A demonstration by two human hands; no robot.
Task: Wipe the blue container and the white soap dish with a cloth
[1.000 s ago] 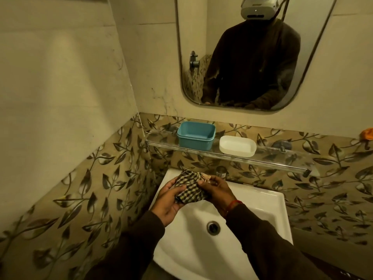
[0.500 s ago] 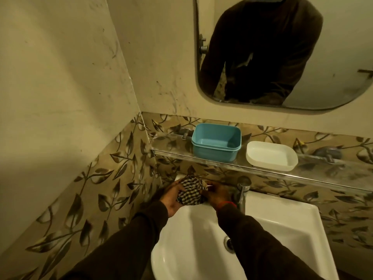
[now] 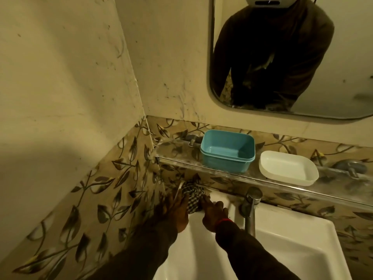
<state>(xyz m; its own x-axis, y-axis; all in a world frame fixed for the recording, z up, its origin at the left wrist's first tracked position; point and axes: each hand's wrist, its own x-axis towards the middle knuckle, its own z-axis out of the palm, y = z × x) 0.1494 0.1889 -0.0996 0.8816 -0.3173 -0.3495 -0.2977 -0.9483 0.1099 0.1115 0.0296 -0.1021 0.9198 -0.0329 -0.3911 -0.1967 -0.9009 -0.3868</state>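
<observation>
A blue container (image 3: 227, 152) stands open on the glass shelf (image 3: 262, 178), and a white soap dish (image 3: 288, 167) sits just right of it. Below the shelf, at the sink's back left corner, a checked cloth (image 3: 192, 196) is bunched between my hands. My left hand (image 3: 175, 209) grips its left side and my right hand (image 3: 214, 212) holds its right side. Both hands are well under the shelf, left of the container.
A chrome tap (image 3: 251, 207) rises right of my right hand at the back of the white sink (image 3: 292, 249). Leaf-patterned tiles line the corner wall on the left. A mirror (image 3: 282, 57) hangs above the shelf.
My hands have moved the cloth back toward the wall, up to the sink's rear left corner under the shelf. The view has closed in on the shelf.
</observation>
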